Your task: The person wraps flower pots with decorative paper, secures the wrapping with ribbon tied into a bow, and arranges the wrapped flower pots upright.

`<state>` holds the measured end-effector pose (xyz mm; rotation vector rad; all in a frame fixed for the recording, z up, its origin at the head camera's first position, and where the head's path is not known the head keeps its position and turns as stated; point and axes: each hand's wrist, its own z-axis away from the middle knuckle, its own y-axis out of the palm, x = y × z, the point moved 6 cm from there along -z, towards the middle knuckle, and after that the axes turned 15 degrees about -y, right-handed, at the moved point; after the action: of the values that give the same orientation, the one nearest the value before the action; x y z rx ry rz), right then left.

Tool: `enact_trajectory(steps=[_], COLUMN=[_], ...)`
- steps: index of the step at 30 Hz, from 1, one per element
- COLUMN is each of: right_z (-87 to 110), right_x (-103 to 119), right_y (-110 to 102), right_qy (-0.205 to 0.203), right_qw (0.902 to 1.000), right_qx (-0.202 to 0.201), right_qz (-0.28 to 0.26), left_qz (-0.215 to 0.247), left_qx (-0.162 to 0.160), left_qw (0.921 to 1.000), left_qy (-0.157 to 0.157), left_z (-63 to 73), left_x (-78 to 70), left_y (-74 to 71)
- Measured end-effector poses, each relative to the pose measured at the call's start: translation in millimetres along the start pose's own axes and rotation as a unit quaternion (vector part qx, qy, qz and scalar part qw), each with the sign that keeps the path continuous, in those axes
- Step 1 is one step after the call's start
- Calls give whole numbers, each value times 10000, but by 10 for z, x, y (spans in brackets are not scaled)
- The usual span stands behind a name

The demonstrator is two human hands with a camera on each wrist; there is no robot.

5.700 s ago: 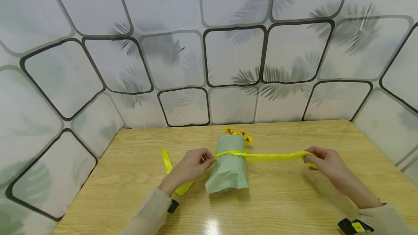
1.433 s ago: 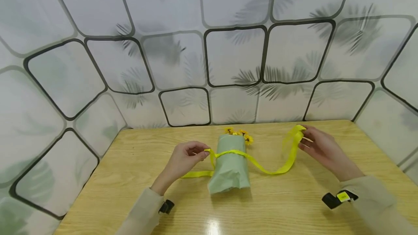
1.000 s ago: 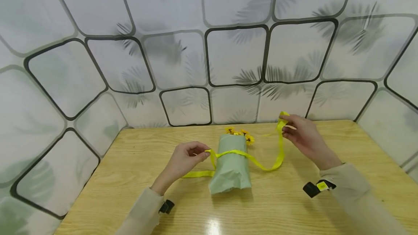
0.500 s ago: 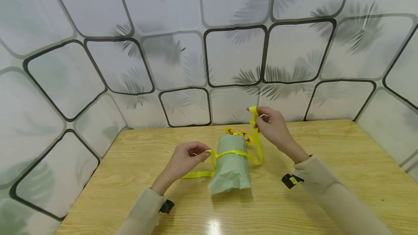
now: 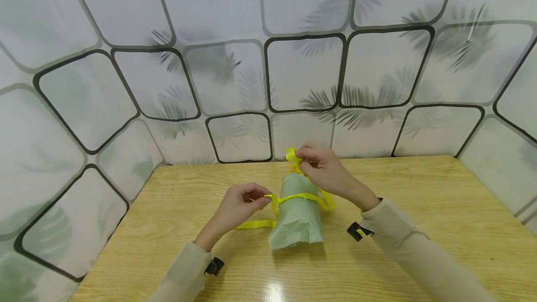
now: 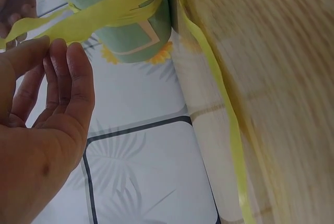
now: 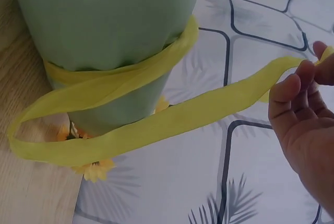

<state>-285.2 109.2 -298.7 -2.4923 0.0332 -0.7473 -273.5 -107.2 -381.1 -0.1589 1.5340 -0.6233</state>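
Observation:
A bouquet in pale green paper [image 5: 299, 225] lies on the table, its flowers pointing away from me. Yellow ribbon [image 5: 301, 195] circles the wrapping around its upper part. At the bouquet's left side my left hand [image 5: 240, 205] pinches the ribbon between thumb and fingers. My right hand [image 5: 326, 169] is raised over the flower end and grips the other length of ribbon. In the right wrist view that ribbon length loops out beside the paper and runs up to the fingers of the right hand [image 7: 308, 114]. The right hand and ribbon mostly cover the flowers in the head view.
A loose ribbon tail trails left over the wooden table [image 5: 419, 227], partly behind the left hand. A patterned wall covering [image 5: 302, 73] rises behind the table's far edge. Orange-yellow flowers [image 7: 94, 169] show past the paper's edge in the right wrist view.
My right hand has brought its ribbon end from far right leftward to over the flowers, and the taut ribbon now forms a loop. My left hand has taken hold of ribbon at the bouquet's left.

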Motion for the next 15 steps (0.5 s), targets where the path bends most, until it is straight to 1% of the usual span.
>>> enact_trajectory(steps=[4,7,10,13,15], right_z=[-12,-3,26,74,123], right_x=[17,10,-27,-89,-150], right_y=[51,60,66,90,127], right_qy=[-43,59,203,306,387], right_qw=[9999,9999,9995,9971,9921], right_qx=[101,114,226,564,969], right_qz=[-115,-116,38,402,692], left_qz=[0,-22,-39,-72,-97], left_qx=[19,12,2,-9,-5], left_qw=[10000,9999,9999,9999,9999], left_qy=[71,112,103,76,44], left_z=[2,-10,-9,-7,-11], left_x=[10,8,-1,-3,0], left_y=[7,11,15,20,25])
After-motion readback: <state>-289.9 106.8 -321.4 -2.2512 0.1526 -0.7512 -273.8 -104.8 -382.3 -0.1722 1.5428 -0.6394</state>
